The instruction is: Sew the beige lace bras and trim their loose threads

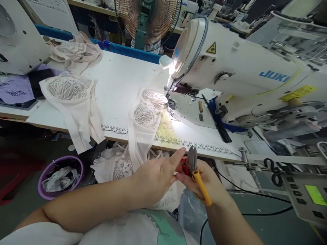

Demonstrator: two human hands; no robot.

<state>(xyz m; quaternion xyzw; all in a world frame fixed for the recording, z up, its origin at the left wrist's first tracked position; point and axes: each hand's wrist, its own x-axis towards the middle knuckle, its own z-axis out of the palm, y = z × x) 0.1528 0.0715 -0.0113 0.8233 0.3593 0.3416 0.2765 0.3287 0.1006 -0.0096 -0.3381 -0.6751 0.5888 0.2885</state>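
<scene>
In front of my body, below the table's front edge, my right hand (204, 177) grips small scissors (192, 158) with an orange handle and a red part; the blades point up. My left hand (155, 178) meets it there, index finger stretched towards the red part and the other fingers curled. A tiny white bit shows between the hands; what my left fingers hold is hidden. Beyond them a white lace bra piece (145, 115) lies on the table, its upper end at the sewing machine's (237, 58) needle area and its lower end hanging over the edge.
Another lace bra piece (68, 88) drapes over the edge at left, with beige pieces (76, 51) behind. More lace pieces (120, 166) lie below the edge. A purple bin (80, 166) stands on the floor. A fan (148, 20) is behind; a control panel (304, 194) sits at right.
</scene>
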